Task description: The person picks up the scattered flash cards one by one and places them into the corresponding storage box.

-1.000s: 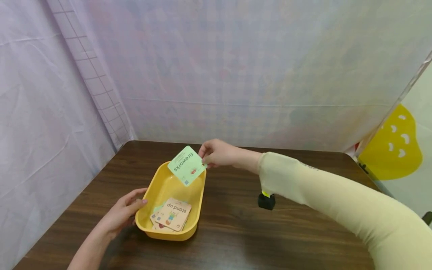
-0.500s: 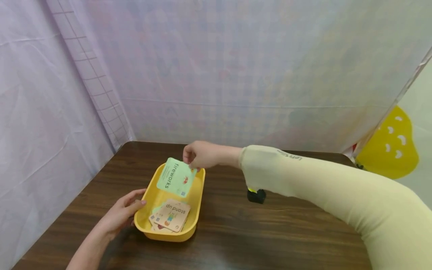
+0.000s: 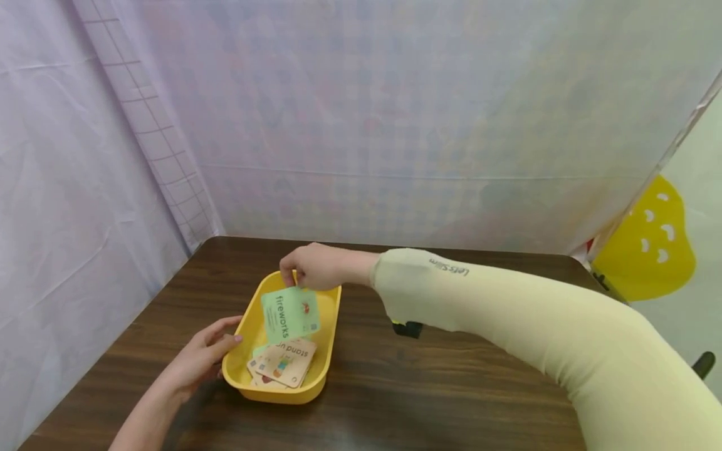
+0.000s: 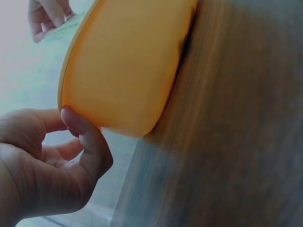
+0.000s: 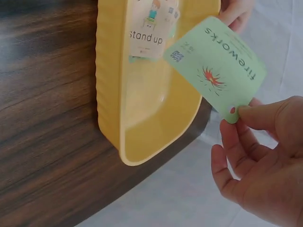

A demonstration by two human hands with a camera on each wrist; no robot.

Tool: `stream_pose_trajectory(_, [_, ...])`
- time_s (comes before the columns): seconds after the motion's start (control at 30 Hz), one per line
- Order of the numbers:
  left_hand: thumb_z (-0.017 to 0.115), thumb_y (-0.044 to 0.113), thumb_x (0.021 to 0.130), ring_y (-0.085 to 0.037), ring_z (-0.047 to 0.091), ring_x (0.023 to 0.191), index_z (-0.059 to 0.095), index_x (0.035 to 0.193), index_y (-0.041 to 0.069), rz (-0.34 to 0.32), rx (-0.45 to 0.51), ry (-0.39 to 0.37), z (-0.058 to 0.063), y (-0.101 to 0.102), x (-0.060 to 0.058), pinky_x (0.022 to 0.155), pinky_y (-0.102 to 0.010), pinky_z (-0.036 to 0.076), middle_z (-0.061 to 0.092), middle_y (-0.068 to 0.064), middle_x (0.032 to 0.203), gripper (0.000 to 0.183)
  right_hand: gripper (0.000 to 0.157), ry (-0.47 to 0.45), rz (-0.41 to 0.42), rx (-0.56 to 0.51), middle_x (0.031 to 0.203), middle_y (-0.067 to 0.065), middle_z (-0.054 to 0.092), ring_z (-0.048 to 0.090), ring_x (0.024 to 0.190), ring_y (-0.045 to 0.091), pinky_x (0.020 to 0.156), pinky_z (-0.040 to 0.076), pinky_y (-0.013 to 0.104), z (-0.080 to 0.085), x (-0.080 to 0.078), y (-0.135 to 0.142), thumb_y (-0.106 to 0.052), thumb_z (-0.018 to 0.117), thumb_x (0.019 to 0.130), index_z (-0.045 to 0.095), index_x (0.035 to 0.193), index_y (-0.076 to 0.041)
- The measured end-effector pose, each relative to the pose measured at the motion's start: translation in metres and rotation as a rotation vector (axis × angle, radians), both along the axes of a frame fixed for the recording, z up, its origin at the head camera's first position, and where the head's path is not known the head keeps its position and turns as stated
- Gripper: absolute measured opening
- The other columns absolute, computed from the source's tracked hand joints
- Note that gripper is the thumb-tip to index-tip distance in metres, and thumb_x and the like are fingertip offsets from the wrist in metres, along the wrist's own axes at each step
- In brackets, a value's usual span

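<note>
My right hand pinches a green flash card by one corner between thumb and fingertips. Printed on the card are the word "fireworks" and a red burst. It hangs over the far half of a yellow plastic bin. Inside the bin, at its near end, lies a loose pile of cards, with a pinkish "stand up" card on top. My left hand grips the bin's left rim; in the left wrist view the fingers of that hand curl at the rim's edge.
The bin stands on a dark wood-grain table. A small black object sits right of the bin, partly behind the right sleeve. Pale curtains hang behind, and a yellow cutout shape is at the far right.
My right hand has moved left and a little down with the green card, from the bin's far right corner to over its inside. The left hand stays at the rim.
</note>
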State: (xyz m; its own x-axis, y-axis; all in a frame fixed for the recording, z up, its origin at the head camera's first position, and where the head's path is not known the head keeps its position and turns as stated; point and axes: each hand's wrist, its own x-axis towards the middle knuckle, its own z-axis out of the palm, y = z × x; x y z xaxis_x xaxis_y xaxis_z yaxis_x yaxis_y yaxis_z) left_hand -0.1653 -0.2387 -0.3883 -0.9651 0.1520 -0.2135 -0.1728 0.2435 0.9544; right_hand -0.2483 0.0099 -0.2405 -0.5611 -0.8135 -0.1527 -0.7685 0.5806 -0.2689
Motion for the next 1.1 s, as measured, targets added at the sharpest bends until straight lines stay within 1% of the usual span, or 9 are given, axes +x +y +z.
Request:
stream_pose_trajectory(0.13, [0.050,0.024,0.103,-0.006,0.050,0.061,0.025,0.153,0.002,-0.003,0.001,0.008,0.000,-0.001,0.000,0.055,-0.021,0.043,0.062,0.000,0.091,0.060,0.026,0.025,0.059,0.054,0.107,0.000,0.063,0.048,0.071,0.012,0.064,0.040,0.021,-0.003,-0.002,-0.011,0.001,0.043,0.098,0.060,0.099,-0.018])
stream_pose_trajectory(0.27, [0.049,0.024,0.103,-0.006,0.051,0.061,0.024,0.153,0.001,-0.021,0.009,0.019,0.000,-0.002,0.001,0.055,-0.021,0.044,0.064,0.001,0.093,0.061,0.022,0.034,0.131,0.124,0.106,-0.003,0.062,0.051,0.078,0.011,0.067,0.042,0.021,-0.004,0.000,-0.023,-0.002,0.045,0.100,0.060,0.098,-0.019])
stream_pose_trajectory(0.4, [0.048,0.024,0.104,-0.006,0.052,0.063,0.022,0.154,-0.001,-0.037,0.013,0.025,-0.002,-0.004,0.000,0.055,-0.022,0.044,0.065,0.002,0.095,0.062,0.020,0.062,0.197,0.187,0.102,-0.004,0.061,0.051,0.085,0.011,0.074,0.042,0.020,-0.008,0.004,-0.034,-0.004,0.048,0.100,0.060,0.097,-0.019])
stream_pose_trajectory(0.53, [0.047,0.023,0.104,-0.006,0.052,0.064,0.021,0.154,-0.001,-0.036,0.012,0.030,-0.003,-0.004,0.000,0.055,-0.022,0.044,0.064,0.003,0.094,0.061,0.019,0.088,0.247,0.217,0.097,-0.004,0.060,0.050,0.084,0.010,0.074,0.041,0.020,-0.012,0.006,-0.042,-0.004,0.048,0.100,0.059,0.094,-0.019])
stream_pose_trajectory(0.67, [0.047,0.023,0.104,-0.006,0.053,0.064,0.021,0.154,-0.001,-0.043,0.021,0.045,-0.004,-0.004,-0.001,0.055,-0.022,0.044,0.064,0.004,0.093,0.061,0.022,0.123,0.279,0.264,0.096,-0.005,0.059,0.050,0.084,0.010,0.072,0.041,0.021,-0.011,0.008,-0.048,-0.001,0.049,0.099,0.059,0.093,-0.019])
stream_pose_trajectory(0.77, [0.047,0.023,0.104,-0.006,0.052,0.064,0.021,0.154,-0.002,-0.056,0.026,0.054,-0.004,-0.005,0.000,0.055,-0.022,0.044,0.064,0.005,0.092,0.062,0.024,0.178,0.308,0.312,0.097,-0.006,0.058,0.050,0.086,0.010,0.073,0.042,0.022,-0.010,0.010,-0.052,0.000,0.049,0.099,0.059,0.093,-0.021])
stream_pose_trajectory(0.87, [0.047,0.023,0.104,-0.005,0.051,0.062,0.020,0.154,-0.003,-0.061,0.027,0.055,-0.004,-0.006,0.000,0.055,-0.022,0.044,0.064,0.005,0.092,0.062,0.022,0.233,0.343,0.361,0.099,-0.007,0.057,0.051,0.090,0.010,0.073,0.044,0.023,-0.010,0.013,-0.055,-0.003,0.050,0.100,0.060,0.095,-0.023])
stream_pose_trajectory(1.0, [0.047,0.023,0.104,-0.005,0.051,0.064,0.020,0.154,-0.002,-0.047,0.023,0.043,-0.003,-0.004,0.001,0.055,-0.021,0.044,0.062,0.003,0.094,0.062,0.018,0.272,0.378,0.403,0.101,-0.008,0.057,0.052,0.093,0.009,0.075,0.046,0.024,-0.010,0.015,-0.057,-0.009,0.052,0.101,0.060,0.098,-0.024])
stream_pose_trajectory(1.1, [0.048,0.022,0.103,-0.006,0.052,0.064,0.020,0.154,-0.002,-0.032,0.019,0.034,-0.002,-0.003,0.001,0.055,-0.021,0.044,0.062,0.002,0.095,0.062,0.018,0.284,0.387,0.408,0.102,-0.008,0.057,0.052,0.094,0.009,0.076,0.046,0.024,-0.010,0.016,-0.058,-0.009,0.052,0.101,0.061,0.098,-0.024])
